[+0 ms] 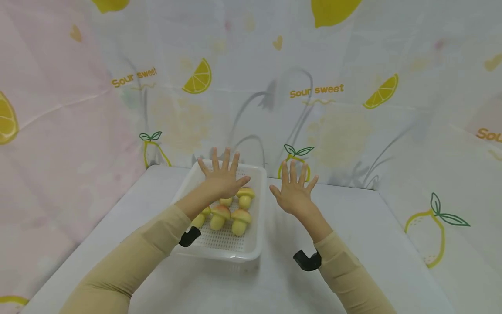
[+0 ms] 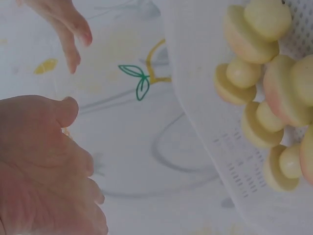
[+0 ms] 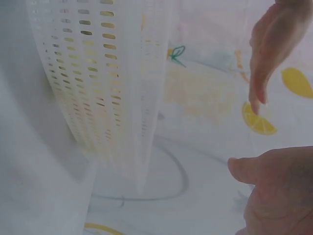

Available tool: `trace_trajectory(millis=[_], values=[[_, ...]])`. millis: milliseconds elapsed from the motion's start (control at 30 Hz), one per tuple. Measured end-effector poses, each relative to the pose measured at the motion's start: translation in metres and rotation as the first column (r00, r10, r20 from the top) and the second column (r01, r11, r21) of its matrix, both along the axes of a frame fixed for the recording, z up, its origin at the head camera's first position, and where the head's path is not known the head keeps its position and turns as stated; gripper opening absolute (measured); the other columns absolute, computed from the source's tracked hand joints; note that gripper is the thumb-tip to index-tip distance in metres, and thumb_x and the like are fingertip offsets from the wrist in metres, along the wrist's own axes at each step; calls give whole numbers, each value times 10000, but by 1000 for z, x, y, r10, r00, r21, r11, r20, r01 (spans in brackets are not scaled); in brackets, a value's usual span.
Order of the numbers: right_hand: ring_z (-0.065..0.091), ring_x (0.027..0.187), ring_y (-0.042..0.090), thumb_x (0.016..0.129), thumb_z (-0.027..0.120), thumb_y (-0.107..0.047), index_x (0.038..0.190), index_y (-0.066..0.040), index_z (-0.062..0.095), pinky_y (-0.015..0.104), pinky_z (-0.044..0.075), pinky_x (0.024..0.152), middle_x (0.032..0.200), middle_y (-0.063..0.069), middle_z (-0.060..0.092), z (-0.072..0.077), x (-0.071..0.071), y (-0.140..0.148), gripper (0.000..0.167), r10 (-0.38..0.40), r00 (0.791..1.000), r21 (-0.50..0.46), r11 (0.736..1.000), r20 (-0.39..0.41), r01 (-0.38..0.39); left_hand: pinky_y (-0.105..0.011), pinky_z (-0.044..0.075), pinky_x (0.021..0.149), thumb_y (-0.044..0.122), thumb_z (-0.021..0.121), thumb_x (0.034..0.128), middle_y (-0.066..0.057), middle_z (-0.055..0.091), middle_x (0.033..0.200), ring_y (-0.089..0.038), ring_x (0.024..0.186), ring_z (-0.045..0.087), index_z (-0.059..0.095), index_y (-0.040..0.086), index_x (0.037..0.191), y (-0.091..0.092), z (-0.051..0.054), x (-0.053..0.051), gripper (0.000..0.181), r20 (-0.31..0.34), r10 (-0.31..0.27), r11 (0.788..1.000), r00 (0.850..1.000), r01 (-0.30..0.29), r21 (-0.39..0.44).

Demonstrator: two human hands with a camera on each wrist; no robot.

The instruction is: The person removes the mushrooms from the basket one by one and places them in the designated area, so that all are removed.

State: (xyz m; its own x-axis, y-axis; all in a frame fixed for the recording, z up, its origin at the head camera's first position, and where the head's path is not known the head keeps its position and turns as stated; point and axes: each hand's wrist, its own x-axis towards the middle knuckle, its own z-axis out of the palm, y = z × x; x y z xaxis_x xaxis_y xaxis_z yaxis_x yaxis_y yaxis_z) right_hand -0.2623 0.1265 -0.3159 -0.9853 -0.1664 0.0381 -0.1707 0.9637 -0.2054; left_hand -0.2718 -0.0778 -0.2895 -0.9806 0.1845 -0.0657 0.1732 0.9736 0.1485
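A white perforated plastic basket (image 1: 256, 218) holds several yellow toy mushrooms (image 1: 239, 221) with reddish tints on their caps. In the head view my left hand (image 1: 222, 181) is spread above the basket, partly covering the mushrooms behind it. To the right of the basket, my right hand (image 1: 295, 195) hovers over the table with its fingers apart. Neither hand holds anything. The left wrist view shows the mushrooms (image 2: 249, 32) beside my left hand (image 2: 44, 166). From the right wrist, the slotted basket side (image 3: 98, 63) stands left of my right hand (image 3: 281, 191).
A white table (image 1: 337, 279) lies under the basket. Behind and at both sides hangs a pale cloth (image 1: 251, 122) printed with lemons and "Sour sweet" lettering. A black curved strap piece (image 1: 307, 261) sits at my right wrist, another (image 1: 190, 237) at the left.
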Motion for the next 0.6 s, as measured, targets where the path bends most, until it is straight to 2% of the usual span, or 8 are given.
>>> trace_trajectory(millis=[267,600], values=[[-335,1339,405,1021,336,-470,1524,-102,-140,702,-165,992,1569,142,-194,-1,2,0,784,7,1000,12,1000,1,-7,-718,-237,913,576,273,992,-170,-273,1530,-419,1268,-415,-138,115,1519,-24,12,11,812,30,-1,1000,1000,1,21],[-289,1359,425,1023,344,-459,1522,-92,-135,697,-197,974,1573,152,-174,-3,4,1,782,25,1000,1,1000,4,-25,-734,-232,901,558,255,1003,-191,-206,1550,-448,1283,-380,-71,99,1537,-52,20,26,776,77,21,999,997,-23,32]])
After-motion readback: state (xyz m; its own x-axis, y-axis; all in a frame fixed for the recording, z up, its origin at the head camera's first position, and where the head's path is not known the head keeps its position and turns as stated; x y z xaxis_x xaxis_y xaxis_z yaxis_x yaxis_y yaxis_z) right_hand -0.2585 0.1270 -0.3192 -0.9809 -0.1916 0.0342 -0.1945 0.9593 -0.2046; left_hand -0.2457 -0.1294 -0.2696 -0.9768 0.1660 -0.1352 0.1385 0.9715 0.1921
